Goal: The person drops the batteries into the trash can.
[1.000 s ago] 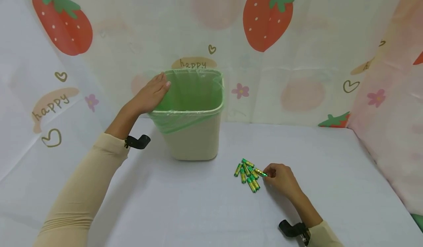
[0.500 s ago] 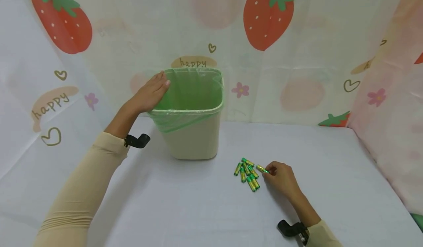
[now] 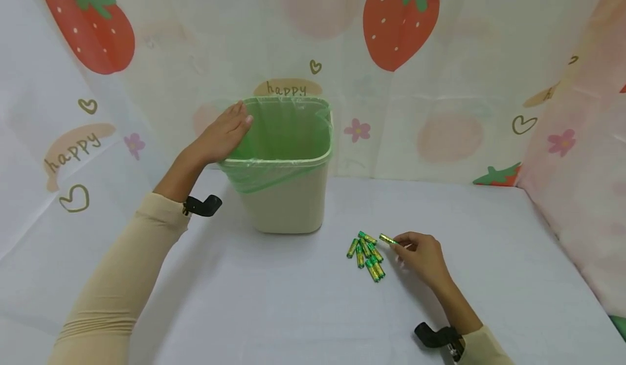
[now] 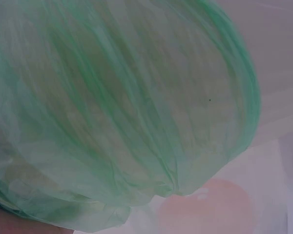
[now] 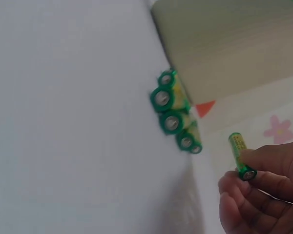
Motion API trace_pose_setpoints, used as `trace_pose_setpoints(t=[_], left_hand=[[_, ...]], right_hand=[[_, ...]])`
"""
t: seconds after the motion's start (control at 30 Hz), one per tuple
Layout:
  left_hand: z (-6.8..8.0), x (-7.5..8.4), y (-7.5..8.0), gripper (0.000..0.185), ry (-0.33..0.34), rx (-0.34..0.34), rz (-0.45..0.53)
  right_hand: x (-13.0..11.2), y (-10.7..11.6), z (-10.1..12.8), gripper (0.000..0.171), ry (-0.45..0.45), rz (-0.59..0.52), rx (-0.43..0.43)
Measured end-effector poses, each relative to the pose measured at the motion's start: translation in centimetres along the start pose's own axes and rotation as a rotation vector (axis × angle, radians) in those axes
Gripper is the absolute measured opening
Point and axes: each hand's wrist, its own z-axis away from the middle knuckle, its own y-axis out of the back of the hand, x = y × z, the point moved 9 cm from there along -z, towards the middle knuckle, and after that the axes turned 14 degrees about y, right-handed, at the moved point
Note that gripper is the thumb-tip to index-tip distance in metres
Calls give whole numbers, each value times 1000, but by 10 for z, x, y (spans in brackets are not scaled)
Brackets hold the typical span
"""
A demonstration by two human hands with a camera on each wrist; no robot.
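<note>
My right hand (image 3: 423, 259) pinches a green-and-gold battery (image 3: 388, 239) between thumb and fingertips, just right of the pile. In the right wrist view the same battery (image 5: 239, 151) sticks out past the thumb, its end cap facing the camera. Several more batteries (image 3: 368, 256) lie in a loose heap on the white table. My left hand (image 3: 225, 134) rests over the left rim of a pale bin (image 3: 288, 207), fingers straight. A thin green bag (image 3: 269, 175) lines the bin and folds down outside it; in the left wrist view its creased plastic (image 4: 136, 107) hides most of the scene.
The white-covered table (image 3: 274, 300) runs back to a curtain (image 3: 391, 142) printed with strawberries, hearts and flowers. A second curtain side (image 3: 582, 207) closes off the right. Black wrist cameras (image 3: 202, 206) sit on both wrists.
My right hand has lifted one battery up and away from the heap, and its fingers have turned slightly. The left hand stays on the bin's rim. The head view has tilted slightly downward.
</note>
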Motion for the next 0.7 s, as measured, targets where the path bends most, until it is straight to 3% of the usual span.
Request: trace_pose_setpoints(t=[0.4, 0.7], left_hand=[[-1, 0, 0, 70, 9, -17, -7], [-1, 3, -1, 74, 9, -70, -48]], right_hand=[[-43, 20, -11, 19, 104, -69, 58], [-104, 46, -44, 15, 277, -16, 66]])
